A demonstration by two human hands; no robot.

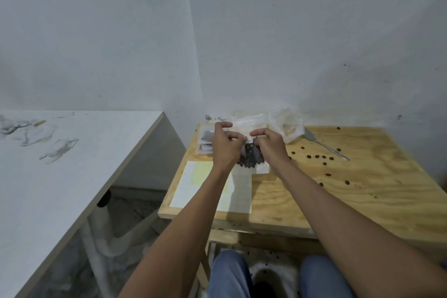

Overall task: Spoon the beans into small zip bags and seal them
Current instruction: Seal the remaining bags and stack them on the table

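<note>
Small clear zip bag of dark beans at table centre, above white paper sheet on pale plywood table. Left hand and right hand both pinch bag's top edge, fingers curled. Filled bags stacked at 10 o'clock of it. Metal spoon at 3 o'clock, loose brown beans scattered near it.

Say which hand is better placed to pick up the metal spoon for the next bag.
Probably the right hand. The silver metal spoon lies on its side of the plywood table, while the left hand would have to cross over. Both now pinch the small clear bean-filled zip bag.
</note>
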